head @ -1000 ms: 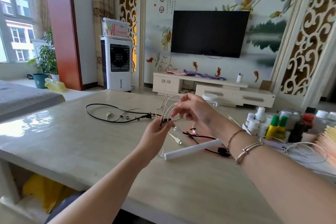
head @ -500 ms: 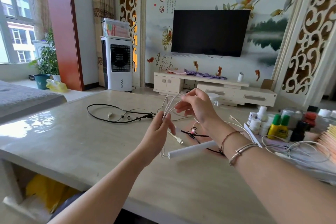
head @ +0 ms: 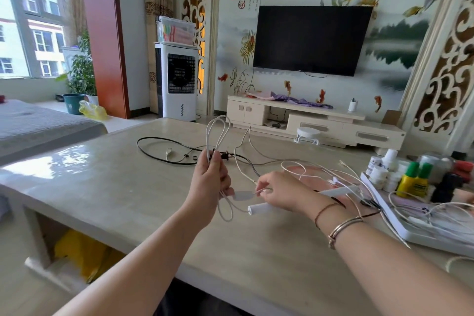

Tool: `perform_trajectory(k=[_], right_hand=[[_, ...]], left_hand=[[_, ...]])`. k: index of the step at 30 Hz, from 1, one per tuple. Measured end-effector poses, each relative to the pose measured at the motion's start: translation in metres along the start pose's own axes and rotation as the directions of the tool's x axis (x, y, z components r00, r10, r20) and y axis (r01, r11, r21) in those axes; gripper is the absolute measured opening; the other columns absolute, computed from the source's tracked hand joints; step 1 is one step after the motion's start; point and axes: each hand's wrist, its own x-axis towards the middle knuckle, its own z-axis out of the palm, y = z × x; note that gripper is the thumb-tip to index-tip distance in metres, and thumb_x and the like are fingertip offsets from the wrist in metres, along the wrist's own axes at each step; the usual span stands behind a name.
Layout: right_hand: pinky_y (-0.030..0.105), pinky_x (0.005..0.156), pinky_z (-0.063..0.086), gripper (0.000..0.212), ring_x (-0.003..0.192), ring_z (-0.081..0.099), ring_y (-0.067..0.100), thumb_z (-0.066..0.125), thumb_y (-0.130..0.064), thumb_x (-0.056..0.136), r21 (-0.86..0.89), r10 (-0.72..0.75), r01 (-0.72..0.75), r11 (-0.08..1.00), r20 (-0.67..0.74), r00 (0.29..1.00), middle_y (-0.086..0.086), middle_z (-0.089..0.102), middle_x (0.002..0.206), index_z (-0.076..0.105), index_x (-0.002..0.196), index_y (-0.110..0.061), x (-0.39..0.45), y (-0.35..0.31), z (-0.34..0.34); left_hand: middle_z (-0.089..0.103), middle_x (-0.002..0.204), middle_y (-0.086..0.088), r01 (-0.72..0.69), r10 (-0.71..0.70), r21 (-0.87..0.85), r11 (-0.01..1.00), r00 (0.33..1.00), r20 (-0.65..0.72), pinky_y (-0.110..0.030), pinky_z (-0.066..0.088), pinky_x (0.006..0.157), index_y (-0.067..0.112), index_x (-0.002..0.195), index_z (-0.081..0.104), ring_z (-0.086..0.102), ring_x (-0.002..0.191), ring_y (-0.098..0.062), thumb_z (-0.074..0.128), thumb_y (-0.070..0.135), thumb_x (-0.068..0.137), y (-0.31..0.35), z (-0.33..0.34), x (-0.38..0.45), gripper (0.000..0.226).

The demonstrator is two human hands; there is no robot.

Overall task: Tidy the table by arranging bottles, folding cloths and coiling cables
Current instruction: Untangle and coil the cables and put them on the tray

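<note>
Head view showed the left hand (head: 210, 182) raised above the table (head: 107, 187), its fingers curled round a bundle of white cable (head: 216, 133); loops of this cable stood up above the hand and other loops hung down below it. The right hand (head: 279, 194), just to the right of the left hand, pinched a strand of the same white cable between thumb and fingertips, low over the table. A white tube (head: 259, 208) lay on the table under the right hand. Beyond the left hand a black cable (head: 154, 154) lay in a loose loop on the table. Well to the right of the hands stood a group of small bottles (head: 413, 179), beside a white tray (head: 392, 223) with more thin cables over it.
</note>
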Motion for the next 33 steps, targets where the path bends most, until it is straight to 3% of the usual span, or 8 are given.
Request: perform_trajectory(k=[4,9,17,21,24,27,29,33], right_hand=[[0.024,0.08,0.037,0.018,0.107,0.057,0.022,0.057,-0.027,0.092,-0.239,-0.009,0.007,0.971,-0.006,1.0,0.002,0.065,0.105,0.068,0.104,-0.019,0.002,0.005,-0.014],[0.024,0.062,0.033,0.013,0.088,0.055,0.016,0.055,-0.026,0.092,-0.318,-0.065,0.066,0.946,0.014,0.998,-0.002,0.065,0.103,0.063,0.1,-0.021,-0.009,0.011,-0.032],[0.029,0.062,0.037,0.046,0.095,0.057,0.021,0.04,-0.001,0.096,-0.63,-0.5,0.418,0.655,0.053,0.864,0.001,0.052,0.106,0.055,0.129,-0.029,-0.021,-0.009,-0.042],[0.034,0.063,0.046,0.028,0.092,0.056,0.022,0.05,-0.014,0.097,-0.506,-0.633,0.538,0.674,-0.02,0.774,0.001,0.055,0.092,0.066,0.117,-0.025,-0.016,-0.018,-0.041],[0.037,0.078,0.048,0.022,0.09,0.058,0.018,0.055,-0.02,0.095,-0.253,-0.501,0.475,0.843,-0.046,0.864,-0.001,0.062,0.094,0.061,0.116,-0.021,-0.016,-0.028,-0.039],[0.038,0.074,0.049,0.021,0.073,0.058,0.017,0.066,-0.019,0.088,-0.055,-0.426,0.423,0.905,-0.082,0.901,-0.002,0.062,0.08,0.052,0.103,-0.016,-0.018,-0.033,-0.042],[0.038,0.073,0.05,0.02,0.072,0.061,0.017,0.07,-0.019,0.084,-0.019,-0.411,0.411,0.911,-0.11,0.905,0.0,0.064,0.076,0.053,0.092,-0.015,-0.019,-0.034,-0.044],[0.028,0.066,0.044,0.023,0.07,0.055,0.013,0.072,-0.028,0.083,0.005,-0.333,0.339,0.941,-0.165,0.928,-0.004,0.058,0.074,0.052,0.088,-0.018,-0.017,-0.031,-0.043]], left_hand=[[0.03,0.058,0.003,0.059,-0.059,0.031,0.998,0.998,-0.026,-0.011,0.02,0.034,0.021,0.075,0.031,0.022,0.038,-0.007,0.034,0.025,0.103,0.001,-0.008,0.0,0.029],[0.033,0.058,0.001,0.115,-0.111,0.044,0.992,0.989,-0.096,-0.011,0.018,0.034,0.02,0.075,0.032,0.023,0.035,-0.006,0.034,0.025,0.103,0.002,-0.012,-0.001,0.029],[0.052,0.064,-0.002,0.126,-0.107,0.378,0.917,0.992,-0.072,-0.018,0.03,0.04,0.017,0.078,0.039,0.042,0.045,-0.012,0.037,0.023,0.102,0.002,-0.002,-0.003,0.024],[0.059,0.066,-0.005,0.158,-0.193,0.397,0.904,0.98,0.05,-0.025,0.048,0.051,0.013,0.085,0.042,0.058,0.051,-0.015,0.036,0.023,0.102,0.005,0.008,-0.008,0.021],[0.054,0.067,-0.006,0.175,-0.202,0.4,0.9,0.979,0.025,-0.03,0.052,0.057,0.012,0.09,0.044,0.057,0.053,-0.017,0.036,0.022,0.103,0.004,0.01,-0.008,0.018],[0.054,0.074,-0.003,0.131,-0.149,0.464,0.876,0.989,0.001,-0.028,0.049,0.063,0.014,0.09,0.047,0.054,0.065,-0.015,0.037,0.02,0.102,0.001,0.008,-0.005,0.017],[0.059,0.076,-0.004,0.104,-0.126,0.475,0.874,0.992,0.015,-0.025,0.048,0.066,0.014,0.088,0.045,0.057,0.071,-0.017,0.037,0.021,0.102,0.0,0.008,-0.004,0.018],[0.047,0.063,-0.005,0.128,-0.162,0.392,0.911,0.985,0.055,-0.032,0.055,0.059,0.011,0.085,0.04,0.051,0.048,-0.015,0.037,0.021,0.102,0.001,0.012,-0.009,0.02]])
